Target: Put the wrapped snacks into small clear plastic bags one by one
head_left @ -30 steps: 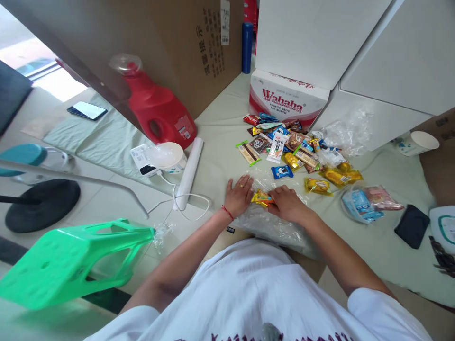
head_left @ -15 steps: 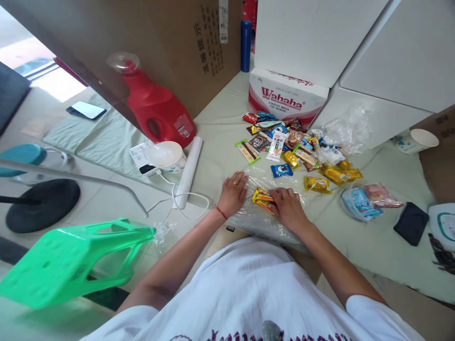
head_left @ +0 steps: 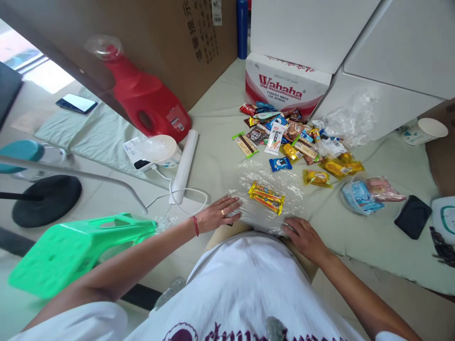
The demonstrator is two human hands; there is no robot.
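Observation:
A clear plastic bag [head_left: 265, 215] lies flat on the pale green mat in front of me, with a yellow-and-orange snack packet [head_left: 266, 197] inside or on it. My left hand [head_left: 216, 214] rests with fingers stretched out on the bag's left edge. My right hand [head_left: 304, 236] lies flat on the bag's near right corner, fingers apart. Neither hand touches the snack packet.
A pile of several snack packets [head_left: 291, 142] lies beyond the bag, before a Wahaha carton [head_left: 284, 90]. A red detergent jug [head_left: 142, 102], a white roll [head_left: 185, 163], a green stool [head_left: 78, 248], a paper cup [head_left: 424, 130] and a black pouch [head_left: 412, 217] surround the spot.
Both hands let go of the snack packet and slid back toward me to the bag's near corners. The packet now lies alone on the bag.

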